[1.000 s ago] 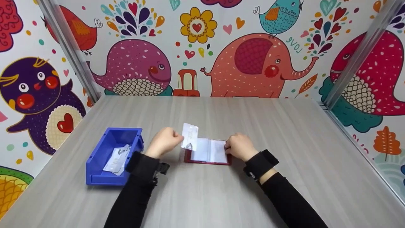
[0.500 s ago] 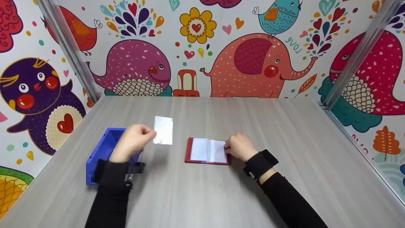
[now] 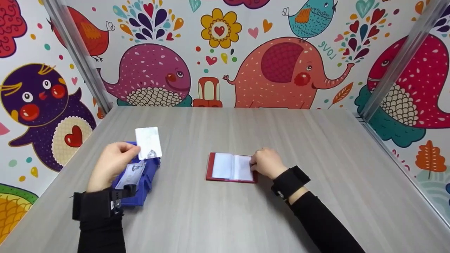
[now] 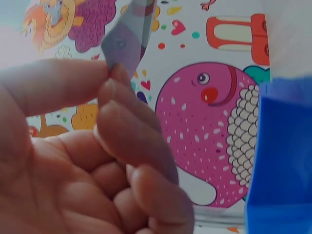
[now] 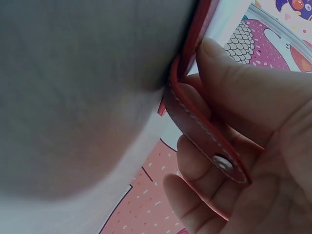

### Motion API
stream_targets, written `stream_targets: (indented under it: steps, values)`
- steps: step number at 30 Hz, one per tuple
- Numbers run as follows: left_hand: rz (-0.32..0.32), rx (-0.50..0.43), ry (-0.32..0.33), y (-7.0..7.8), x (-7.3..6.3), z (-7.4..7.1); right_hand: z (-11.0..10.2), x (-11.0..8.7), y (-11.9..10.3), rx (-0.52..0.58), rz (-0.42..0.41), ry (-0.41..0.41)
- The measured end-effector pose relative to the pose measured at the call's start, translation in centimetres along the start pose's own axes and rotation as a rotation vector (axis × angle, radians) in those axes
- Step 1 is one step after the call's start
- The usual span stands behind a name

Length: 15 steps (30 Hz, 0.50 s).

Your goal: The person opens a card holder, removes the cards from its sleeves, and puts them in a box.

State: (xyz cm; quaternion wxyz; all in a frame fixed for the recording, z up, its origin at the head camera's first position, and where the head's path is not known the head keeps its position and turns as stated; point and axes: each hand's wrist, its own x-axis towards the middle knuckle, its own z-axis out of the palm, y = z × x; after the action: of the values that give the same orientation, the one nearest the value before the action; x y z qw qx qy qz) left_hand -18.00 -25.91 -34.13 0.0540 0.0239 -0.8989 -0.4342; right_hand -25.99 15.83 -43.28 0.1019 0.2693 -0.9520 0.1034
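Observation:
My left hand pinches a white card by its edge, held up over the blue bin's far end. The left wrist view shows thumb and forefinger meeting on the card's corner. More printed cards lie inside the blue bin, partly hidden by that hand and wrist. At mid-table a red card holder lies spread, showing clear sleeves. My right hand grips its right edge; in the right wrist view the thumb presses the cover, and a snap strap lies against the fingers.
The wood-grain table stretches out on all sides of the card holder. Printed cartoon panels stand behind and at both sides, with metal posts at the corners.
My left hand has carried the card leftward from over the card holder to over the blue bin. My right hand stays at the card holder's right edge.

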Motion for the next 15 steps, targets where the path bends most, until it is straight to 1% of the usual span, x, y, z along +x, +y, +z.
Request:
stream_targets:
  steps: [3, 8, 11, 15]
  values:
    - [-0.006, -0.006, 0.004, -0.4, -0.2, -0.5, 0.0, 0.0, 0.1, -0.006, -0.012, 0.000]
    - [-0.025, 0.002, 0.013, -1.1, -0.4, -1.6, 0.1, 0.0, 0.1, 0.004, 0.000, 0.002]
    - [-0.033, 0.016, 0.032, -1.7, -0.5, -2.2, 0.1, 0.0, 0.1, 0.009, 0.012, 0.002]
    - [-0.056, 0.039, 0.035, -2.7, -0.6, -2.7, 0.1, 0.0, 0.1, 0.008, 0.018, 0.001]
